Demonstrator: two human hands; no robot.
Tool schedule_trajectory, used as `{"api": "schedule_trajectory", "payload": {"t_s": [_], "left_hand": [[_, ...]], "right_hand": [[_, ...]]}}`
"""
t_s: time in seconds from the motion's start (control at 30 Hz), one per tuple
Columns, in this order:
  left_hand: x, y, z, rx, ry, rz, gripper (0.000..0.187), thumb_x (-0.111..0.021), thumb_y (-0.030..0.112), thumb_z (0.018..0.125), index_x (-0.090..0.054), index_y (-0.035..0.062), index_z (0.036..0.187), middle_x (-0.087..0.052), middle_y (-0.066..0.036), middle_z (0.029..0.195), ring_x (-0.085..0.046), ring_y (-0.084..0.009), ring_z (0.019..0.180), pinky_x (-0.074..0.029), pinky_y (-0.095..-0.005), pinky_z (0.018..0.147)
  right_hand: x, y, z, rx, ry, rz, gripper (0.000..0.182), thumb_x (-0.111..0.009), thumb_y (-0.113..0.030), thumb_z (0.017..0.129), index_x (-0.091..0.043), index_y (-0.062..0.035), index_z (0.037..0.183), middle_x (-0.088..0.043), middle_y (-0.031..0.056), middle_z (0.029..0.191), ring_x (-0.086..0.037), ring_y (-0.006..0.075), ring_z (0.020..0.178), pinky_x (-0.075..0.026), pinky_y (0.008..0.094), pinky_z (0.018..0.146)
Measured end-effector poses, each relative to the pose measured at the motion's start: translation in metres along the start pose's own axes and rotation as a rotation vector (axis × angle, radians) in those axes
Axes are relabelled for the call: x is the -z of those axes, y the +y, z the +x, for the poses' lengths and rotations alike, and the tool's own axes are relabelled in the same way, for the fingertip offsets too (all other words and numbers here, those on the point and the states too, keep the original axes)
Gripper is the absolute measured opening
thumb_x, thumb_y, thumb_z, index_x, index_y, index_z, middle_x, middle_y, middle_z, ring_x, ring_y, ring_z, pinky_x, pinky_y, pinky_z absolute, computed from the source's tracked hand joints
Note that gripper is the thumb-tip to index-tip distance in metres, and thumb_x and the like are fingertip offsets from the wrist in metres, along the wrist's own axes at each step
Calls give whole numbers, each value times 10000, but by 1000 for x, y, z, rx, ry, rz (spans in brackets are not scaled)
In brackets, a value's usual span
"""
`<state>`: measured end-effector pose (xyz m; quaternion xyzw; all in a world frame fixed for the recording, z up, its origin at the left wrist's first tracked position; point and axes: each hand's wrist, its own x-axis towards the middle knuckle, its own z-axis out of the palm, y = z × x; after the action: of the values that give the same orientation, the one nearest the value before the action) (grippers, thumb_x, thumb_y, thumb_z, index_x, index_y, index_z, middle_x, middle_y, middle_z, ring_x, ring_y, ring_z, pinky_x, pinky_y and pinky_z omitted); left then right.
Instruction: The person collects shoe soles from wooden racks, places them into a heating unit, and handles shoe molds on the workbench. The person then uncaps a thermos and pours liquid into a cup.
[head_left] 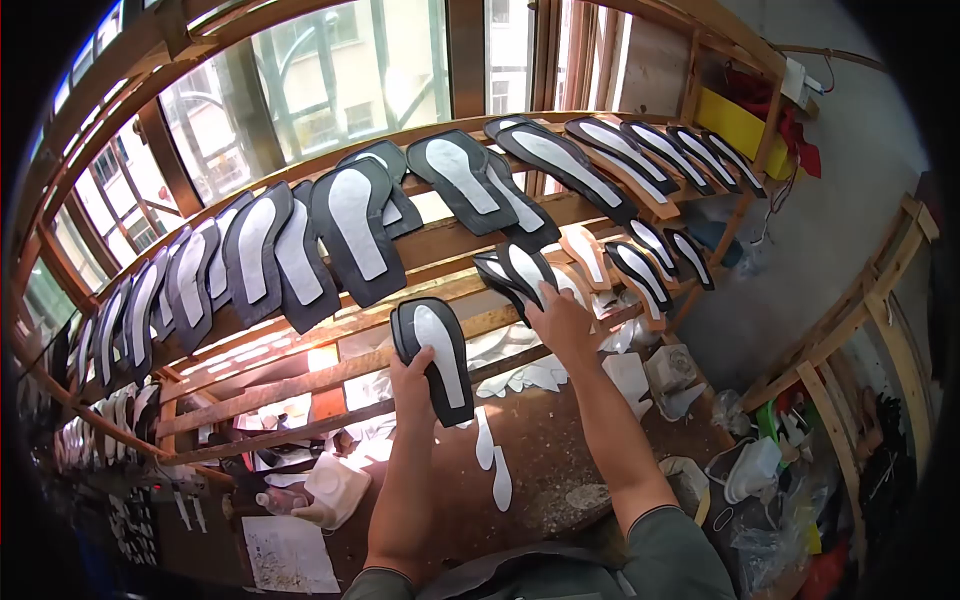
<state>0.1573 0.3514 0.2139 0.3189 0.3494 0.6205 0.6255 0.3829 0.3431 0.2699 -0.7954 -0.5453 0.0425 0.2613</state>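
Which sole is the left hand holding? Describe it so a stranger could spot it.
Start at the wooden rack under the window. Below its rows of soles, the left hand holds one black sole with a white centre. It alone is off the rack, upright in front of the slats.

We are wearing a grey-green short-sleeved shirt, its sleeves ending above the elbows; our left hand and right hand are wearing no gloves.

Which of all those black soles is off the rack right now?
The black sole gripped in the left hand, held upright over the workbench; the others lean on the wooden rack.
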Motion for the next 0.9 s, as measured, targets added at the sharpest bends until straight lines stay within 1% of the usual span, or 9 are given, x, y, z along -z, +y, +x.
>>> {"api": "schedule_trajectory", "payload": {"t_s": [0.03, 0.23, 0.47, 0.57, 0.6, 0.7, 0.77, 0.83, 0.9], "left_hand": [[3, 2, -2, 0, 4, 2, 313, -600, 83, 827, -507, -6, 1112, -605, -112, 987, -623, -199, 829, -525, -321, 738], [-3, 5, -4, 211, -48, -360, 236, -555, 187, 913, -560, -14, 1036, -638, -98, 872, -636, -214, 753, -540, -309, 675], [-48, -17, 31, 290, -165, -472, 313, -525, 253, 933, -565, -1, 1112, -650, -132, 961, -650, -260, 849, -554, -369, 776], [-62, -20, 18, 340, -229, -326, 323, -524, 222, 926, -549, -14, 1143, -641, -149, 1031, -642, -271, 897, -534, -388, 820], [-56, -33, 23, 360, -185, -244, 322, -537, 197, 912, -546, -29, 1141, -641, -153, 1038, -643, -272, 894, -532, -387, 828], [-47, -26, 18, 357, -221, -152, 327, -559, 156, 887, -544, -43, 1147, -640, -144, 1024, -642, -251, 894, -531, -358, 798], [-51, -5, 7, -2, -163, 80, 338, -582, 156, 874, -543, -34, 1151, -635, -127, 1015, -634, -235, 886, -522, -331, 784], [-43, 24, 5, -198, -85, 286, 354, -611, 171, 859, -545, -18, 1151, -629, -110, 1017, -624, -223, 863, -503, -308, 767], [-30, 46, 12, -272, 49, 641, 394, -640, 189, 831, -536, -24, 1145, -622, -119, 1016, -611, -235, 869, -486, -326, 766]], "right_hand": [[-53, 21, 23, 175, 43, -145, 512, -583, -413, 812, -562, -60, 1182, -587, 221, 1062, -593, 387, 971, -476, 439, 857], [-63, 0, 58, -80, -79, -147, 656, -650, -406, 732, -483, 5, 1216, -551, 277, 1097, -577, 357, 1037, -472, 438, 875], [-31, -6, -20, -10, -251, 608, 798, -759, -297, 655, -376, -4, 1291, -538, 254, 1181, -551, 352, 1102, -436, 369, 937], [-26, -7, -58, 161, -227, 659, 753, -708, -220, 729, -312, -20, 1337, -440, 276, 1282, -482, 390, 1180, -406, 405, 977], [-9, 3, -58, 230, -429, 745, 824, -707, -220, 738, -244, -27, 1391, -433, 269, 1284, -466, 368, 1200, -392, 400, 998], [37, 60, -27, 552, -732, 604, 690, -682, -339, 803, -407, -54, 1368, -493, 189, 1260, -557, 309, 1075, -440, 372, 921], [42, 115, 17, 191, -76, 569, 525, -633, -416, 831, -585, -21, 1174, -577, 166, 1148, -579, 289, 1042, -460, 364, 884], [53, 178, 75, -10, 365, -100, 464, -664, -429, 786, -623, -24, 1008, -634, 202, 1063, -621, 328, 982, -490, 438, 836], [67, 215, 99, -215, -57, -196, 501, -701, -435, 741, -629, -41, 1042, -637, 223, 1067, -617, 322, 1018, -478, 447, 876]]}}
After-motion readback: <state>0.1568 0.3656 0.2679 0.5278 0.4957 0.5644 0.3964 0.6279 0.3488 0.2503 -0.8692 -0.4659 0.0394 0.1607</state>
